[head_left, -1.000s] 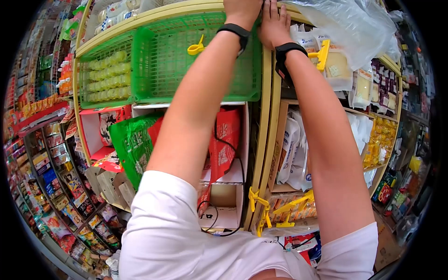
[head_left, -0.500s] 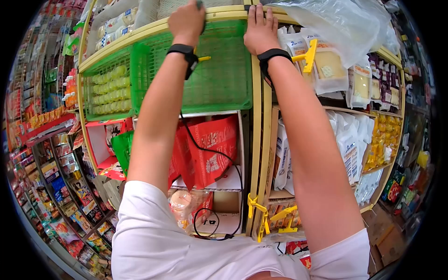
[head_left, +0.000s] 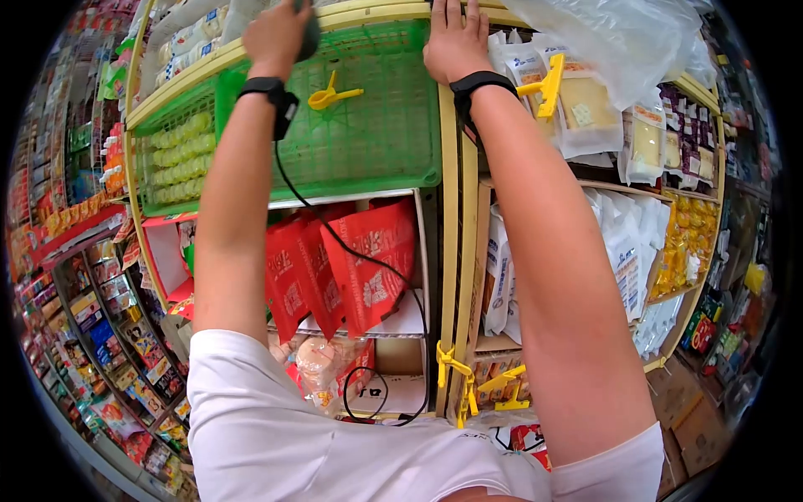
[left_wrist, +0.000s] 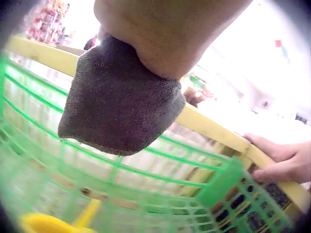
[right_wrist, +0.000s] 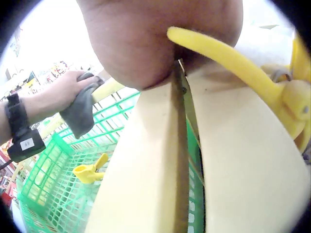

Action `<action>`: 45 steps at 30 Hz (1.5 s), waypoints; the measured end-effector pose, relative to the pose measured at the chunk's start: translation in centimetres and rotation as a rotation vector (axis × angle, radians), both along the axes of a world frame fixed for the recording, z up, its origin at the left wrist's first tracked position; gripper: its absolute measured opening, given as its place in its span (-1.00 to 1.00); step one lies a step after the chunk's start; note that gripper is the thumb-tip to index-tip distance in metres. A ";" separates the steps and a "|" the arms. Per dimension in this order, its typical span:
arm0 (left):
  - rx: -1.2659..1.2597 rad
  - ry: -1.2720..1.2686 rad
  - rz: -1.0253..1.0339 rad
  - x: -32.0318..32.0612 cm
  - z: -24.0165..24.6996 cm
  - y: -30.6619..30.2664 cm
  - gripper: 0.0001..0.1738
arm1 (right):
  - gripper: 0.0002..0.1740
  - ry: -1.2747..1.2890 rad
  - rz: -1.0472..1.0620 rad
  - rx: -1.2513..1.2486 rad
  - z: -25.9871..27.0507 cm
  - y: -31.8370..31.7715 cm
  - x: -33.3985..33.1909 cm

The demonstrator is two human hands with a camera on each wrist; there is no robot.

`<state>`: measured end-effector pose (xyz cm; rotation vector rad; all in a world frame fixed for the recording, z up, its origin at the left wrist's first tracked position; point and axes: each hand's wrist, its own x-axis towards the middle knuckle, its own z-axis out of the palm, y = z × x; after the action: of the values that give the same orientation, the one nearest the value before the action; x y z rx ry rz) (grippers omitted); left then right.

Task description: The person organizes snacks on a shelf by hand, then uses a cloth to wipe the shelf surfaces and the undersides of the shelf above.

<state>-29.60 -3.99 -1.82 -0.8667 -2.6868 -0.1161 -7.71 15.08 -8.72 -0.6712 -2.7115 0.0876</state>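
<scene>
My left hand (head_left: 276, 40) holds a dark grey cloth (left_wrist: 119, 97) against the yellow shelf rail (head_left: 381, 13), above the green plastic basket (head_left: 360, 138). The cloth hangs down from the hand over the rail's near side. Farther right, my right hand (head_left: 456, 46) rests on the rail where it meets the yellow upright posts (head_left: 452, 251), fingers laid straight over the top. A yellow clip (head_left: 333, 94) lies in the basket below the left hand. Another yellow clip (head_left: 548, 86) sits just right of the right wrist.
Packaged bread slices (head_left: 590, 105) and a clear plastic sheet (head_left: 611, 42) are at the right. Red bags (head_left: 372, 263) stand below the basket, with a black cable (head_left: 360, 259) from the left wrist hanging across them. Green round items (head_left: 182, 155) fill the left basket.
My left hand has slid left along the rail with the cloth, away from the right hand. My right hand has stayed on the rail by the posts.
</scene>
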 end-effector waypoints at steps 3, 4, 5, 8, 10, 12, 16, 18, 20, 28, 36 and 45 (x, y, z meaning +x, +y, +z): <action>0.036 0.087 0.029 -1.4 -1.3 -1.5 -0.47 | -0.20 0.012 0.010 0.011 0.5 0.2 0.3; 0.028 0.092 0.038 -0.7 -0.5 -0.8 -0.47 | -0.20 0.003 0.011 -0.016 0.4 0.3 0.3; -0.003 0.040 0.107 -0.3 0.5 -0.7 -0.49 | -0.19 0.007 0.033 -0.046 0.8 -0.4 -0.8; 0.092 -0.036 0.111 4.4 0.2 4.0 -0.65 | -0.11 -0.016 0.029 0.017 0.7 0.8 -0.6; 0.087 -0.097 0.040 6.8 -0.3 7.4 -0.64 | -0.08 -0.042 0.017 0.029 0.0 0.8 0.0; 0.163 -0.092 -0.008 8.6 -1.1 10.7 -0.67 | -0.07 -0.060 0.025 0.030 -0.2 1.2 0.0; 0.236 -0.014 -0.053 10.7 -2.9 14.8 -0.73 | -0.09 -0.177 0.025 -0.004 1.7 1.3 0.0; 0.307 -0.005 -0.041 11.5 -2.6 15.2 -0.76 | -0.11 -0.158 0.042 -0.022 2.0 1.2 0.2; 0.314 -0.041 -0.054 11.4 -2.3 14.9 -0.76 | -0.14 -0.119 0.051 -0.021 1.9 1.2 0.2; 0.329 -0.069 -0.068 11.9 -1.2 14.2 -0.77 | -0.21 -0.020 0.048 -0.047 1.3 1.0 0.1; 0.157 0.018 -0.105 11.2 -1.7 14.8 -0.84 | -0.23 0.007 -0.043 0.072 -0.1 0.3 -1.0; 0.086 -0.027 -0.123 11.2 -0.7 14.7 -0.74 | -0.35 0.177 -0.088 -0.005 0.3 -1.0 -0.7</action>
<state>-18.40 10.75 -2.53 -1.0105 -2.6309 -0.2711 -8.38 14.06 -8.39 -0.7460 -2.5105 0.1259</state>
